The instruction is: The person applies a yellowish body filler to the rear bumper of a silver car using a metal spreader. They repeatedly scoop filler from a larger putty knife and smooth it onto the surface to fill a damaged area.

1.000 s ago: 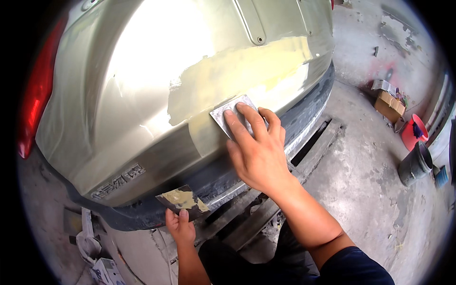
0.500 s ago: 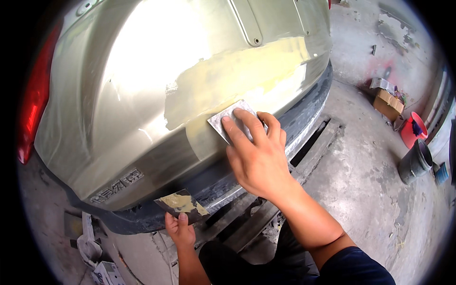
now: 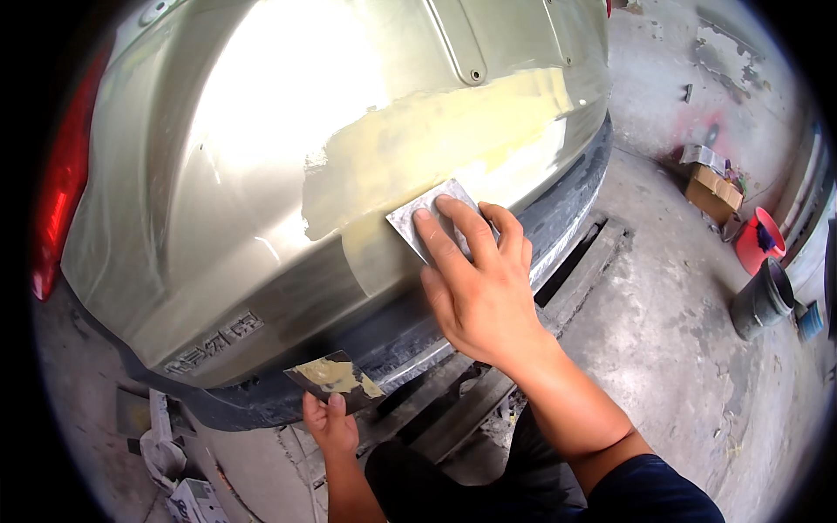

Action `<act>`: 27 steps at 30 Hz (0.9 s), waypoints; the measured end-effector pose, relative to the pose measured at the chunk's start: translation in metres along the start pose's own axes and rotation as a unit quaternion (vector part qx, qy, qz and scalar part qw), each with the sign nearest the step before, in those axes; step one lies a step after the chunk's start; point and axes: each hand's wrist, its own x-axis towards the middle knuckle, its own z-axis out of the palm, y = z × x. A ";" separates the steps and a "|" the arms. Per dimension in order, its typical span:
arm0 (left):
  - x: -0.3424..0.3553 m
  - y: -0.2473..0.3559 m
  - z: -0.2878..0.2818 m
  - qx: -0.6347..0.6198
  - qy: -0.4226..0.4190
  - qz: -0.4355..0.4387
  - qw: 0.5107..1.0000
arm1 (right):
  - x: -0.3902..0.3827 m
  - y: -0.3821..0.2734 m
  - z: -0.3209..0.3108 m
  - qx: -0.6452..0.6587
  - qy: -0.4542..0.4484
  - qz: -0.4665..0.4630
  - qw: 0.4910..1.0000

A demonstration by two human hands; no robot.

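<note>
My right hand (image 3: pixel 484 283) presses a flat metal putty spreader (image 3: pixel 434 218) against the car's tailgate (image 3: pixel 209 270), its fingers laid over the blade and the thumb beneath. The blade sits at the lower edge of a pale yellow patch of filler putty (image 3: pixel 392 157) that runs up to the right. Below the bumper's edge, my left hand (image 3: pixel 331 424) pinches a thin dark plate (image 3: pixel 336 380) by its lower side. Yellow putty is smeared over the top of that plate.
A dark bumper (image 3: pixel 571 196) curves under the tailgate, above a slatted floor grate (image 3: pixel 575 270). A red tail light (image 3: pixel 65 183) is at far left. Against the right wall stand a cardboard box (image 3: pixel 715 193), a red bucket (image 3: pixel 757 244) and a black bucket (image 3: pixel 761 298).
My right hand and the spreader have shifted slightly right and up along the panel. My left hand holds the plate in nearly the same place.
</note>
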 end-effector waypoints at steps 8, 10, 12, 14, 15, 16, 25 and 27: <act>-0.003 -0.011 -0.006 -0.021 -0.023 0.023 0.999 | -0.010 0.004 0.022 0.005 -0.007 -0.007 1.000; -0.004 -0.011 -0.006 -0.027 -0.025 0.026 0.999 | -0.020 0.006 0.026 0.010 -0.022 -0.002 1.000; -0.004 -0.010 -0.005 -0.027 -0.030 0.031 0.999 | -0.029 0.006 0.028 0.013 -0.040 0.004 0.999; -0.004 -0.009 -0.004 -0.029 -0.033 0.030 0.999 | -0.035 0.005 0.027 0.015 -0.059 0.012 0.998; -0.004 -0.009 -0.004 -0.030 -0.034 0.030 0.999 | -0.039 0.006 0.028 0.011 -0.063 0.011 0.998; -0.003 -0.008 -0.003 -0.028 -0.036 0.029 0.999 | -0.042 0.007 0.028 0.006 -0.066 0.009 0.998; -0.002 -0.002 0.007 -0.021 0.014 -0.003 1.000 | -0.058 0.008 0.014 -0.017 -0.149 0.035 0.988; -0.003 -0.003 0.003 -0.015 0.015 -0.009 1.000 | -0.055 0.009 0.004 -0.018 -0.139 0.049 0.989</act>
